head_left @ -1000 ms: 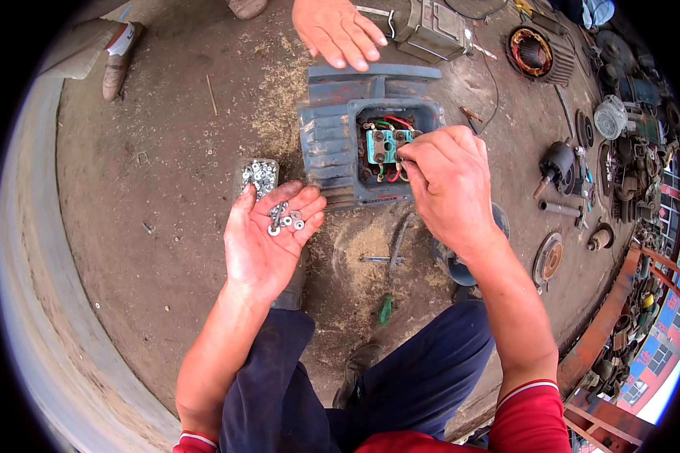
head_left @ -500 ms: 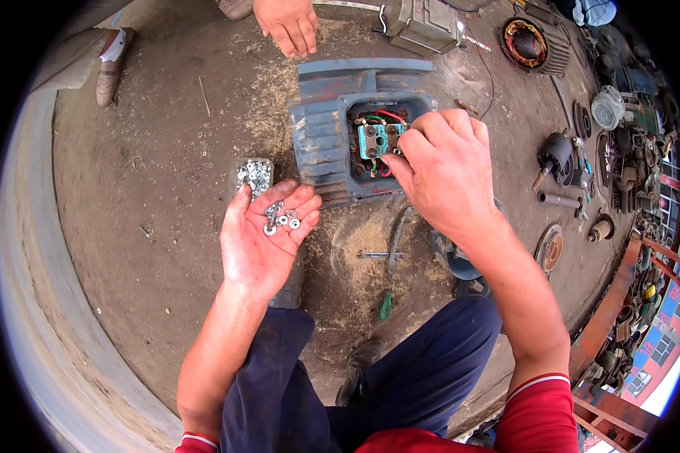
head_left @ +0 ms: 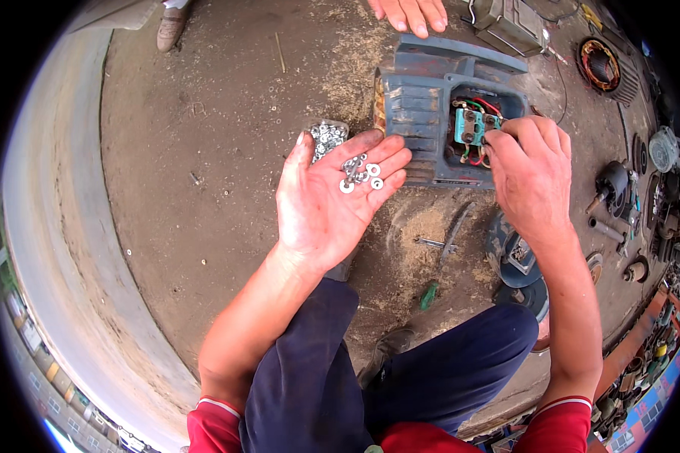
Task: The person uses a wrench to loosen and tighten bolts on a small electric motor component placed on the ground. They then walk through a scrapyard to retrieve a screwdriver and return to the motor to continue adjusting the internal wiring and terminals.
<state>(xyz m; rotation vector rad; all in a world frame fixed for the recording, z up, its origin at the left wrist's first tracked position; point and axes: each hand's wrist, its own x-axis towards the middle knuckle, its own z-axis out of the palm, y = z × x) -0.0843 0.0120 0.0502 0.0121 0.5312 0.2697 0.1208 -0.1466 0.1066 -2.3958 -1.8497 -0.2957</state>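
Observation:
My left hand is open, palm up with fingers stretched, and small washers and nuts lie on it. Beside its fingers stands a blue-grey electric motor housing with an uncovered terminal box. Inside the box sits a turquoise terminal block with metal links and red and green wires. Over the box's right side, my right hand is closed, thumb and fingers pinched at the block; whatever they hold is hidden. A clear tray of washers and nuts is partly behind my left hand.
Another person's hand hovers by the housing's far edge. A wrench and a green-handled tool lie on the dirt floor before me. A metal box, a motor stator and scattered parts stand to the right.
The view has swung, so the housing and both my hands appear further right and higher. My right hand stays pinched at the terminal block, and the washers still rest on my left palm.

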